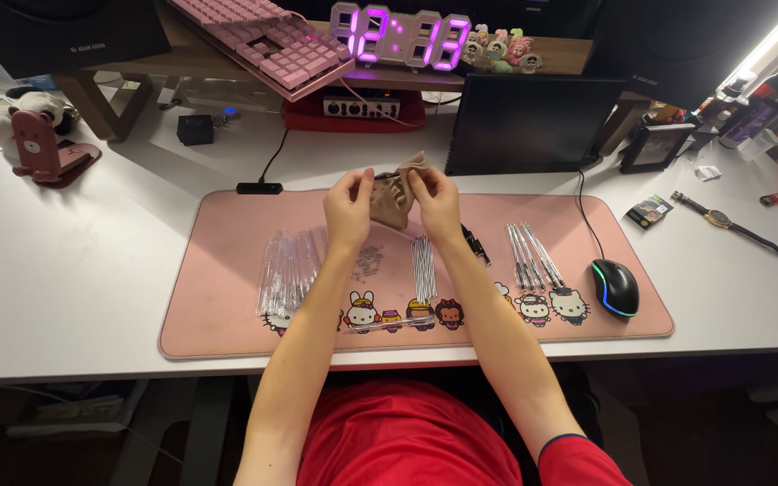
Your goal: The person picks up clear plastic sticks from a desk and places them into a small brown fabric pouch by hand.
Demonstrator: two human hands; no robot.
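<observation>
Looks like the pouch-opening step: the left hand [348,211] and right hand [436,202] each have a closed grip pinching one side of the small tan cloth pouch [392,200], held up between them above the pink desk mat [227,270] on the tabletop. The pouch hangs roughly upright, long axis vertical, mouth up toward the clock. I'd guess the next move needs the two edges pulled apart, keeping it upright over the little pile of springs [370,261] below the left grip.

pouch [392,200] tan | desk mat [227,270] pink w/ cartoon figs | mouse [615,286] blk, rainbow rim | keyboard [258,40] pink
</observation>
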